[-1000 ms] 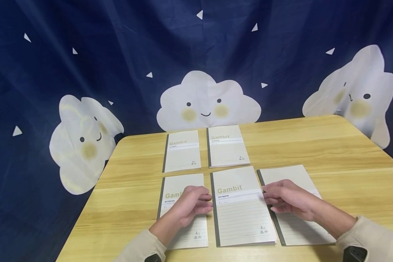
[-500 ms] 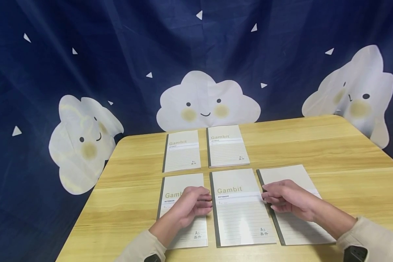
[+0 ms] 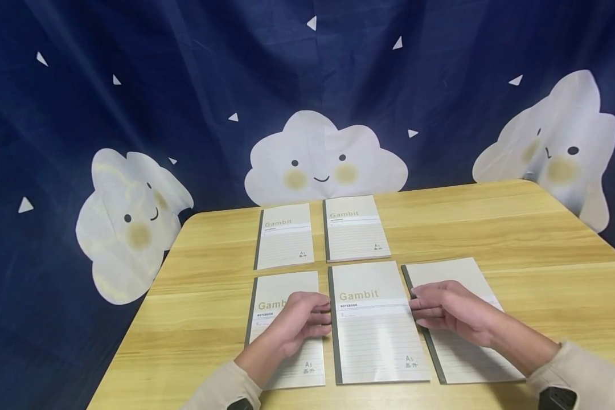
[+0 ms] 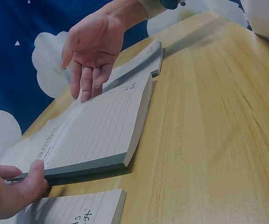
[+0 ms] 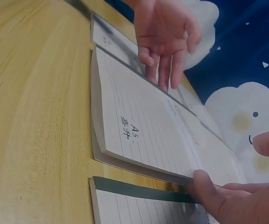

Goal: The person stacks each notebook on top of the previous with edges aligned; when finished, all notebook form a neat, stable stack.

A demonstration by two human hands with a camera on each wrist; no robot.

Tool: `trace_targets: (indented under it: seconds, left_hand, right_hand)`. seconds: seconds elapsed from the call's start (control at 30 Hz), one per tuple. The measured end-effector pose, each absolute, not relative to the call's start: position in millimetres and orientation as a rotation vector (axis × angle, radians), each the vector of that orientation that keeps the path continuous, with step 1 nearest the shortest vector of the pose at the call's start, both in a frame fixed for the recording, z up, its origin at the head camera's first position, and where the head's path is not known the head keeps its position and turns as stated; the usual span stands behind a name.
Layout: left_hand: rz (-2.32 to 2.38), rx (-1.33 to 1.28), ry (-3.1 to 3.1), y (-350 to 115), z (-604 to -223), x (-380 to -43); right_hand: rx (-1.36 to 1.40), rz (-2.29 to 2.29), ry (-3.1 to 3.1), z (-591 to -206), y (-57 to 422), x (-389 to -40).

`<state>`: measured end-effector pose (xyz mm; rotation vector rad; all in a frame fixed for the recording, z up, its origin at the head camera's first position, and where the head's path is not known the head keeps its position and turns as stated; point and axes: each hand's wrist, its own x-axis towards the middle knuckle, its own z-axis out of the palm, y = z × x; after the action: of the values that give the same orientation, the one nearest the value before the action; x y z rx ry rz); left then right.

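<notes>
A white Gambit notebook (image 3: 376,347) with a dark spine lies at the front middle of the table, between my two hands. My left hand (image 3: 299,322) is at its spine side, over another notebook (image 3: 294,373), fingers bent loosely toward the edge. In the left wrist view the left thumb (image 4: 35,179) is at the spine. My right hand (image 3: 453,313) reaches the opposite edge with its fingertips, above a third notebook (image 3: 476,364). Neither hand curls round the middle notebook, which looks thick from the side in the left wrist view.
Two more Gambit notebooks, one at back left (image 3: 286,247) and one at back centre (image 3: 357,239), lie behind the front row. Everything rests on a wooden table (image 3: 558,245). A dark blue curtain (image 3: 210,68) with cloud faces hangs behind the table's far edge.
The middle notebook has shifted slightly left, and the uneven layer at its lower right corner no longer shows. Both hands stay nearly in place; the right fingertips move slightly against the edge.
</notes>
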<state>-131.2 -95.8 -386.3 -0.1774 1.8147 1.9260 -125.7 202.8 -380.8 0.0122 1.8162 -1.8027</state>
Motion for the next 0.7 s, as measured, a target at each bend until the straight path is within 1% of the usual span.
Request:
trace_targets:
  seconds: [0.7]
  left_hand:
    - [1.949,-0.148,1.792,-97.8,-392.9,-132.9]
  right_hand:
    - [-0.027,-1.881,1.761,-388.3,201.5,-127.9]
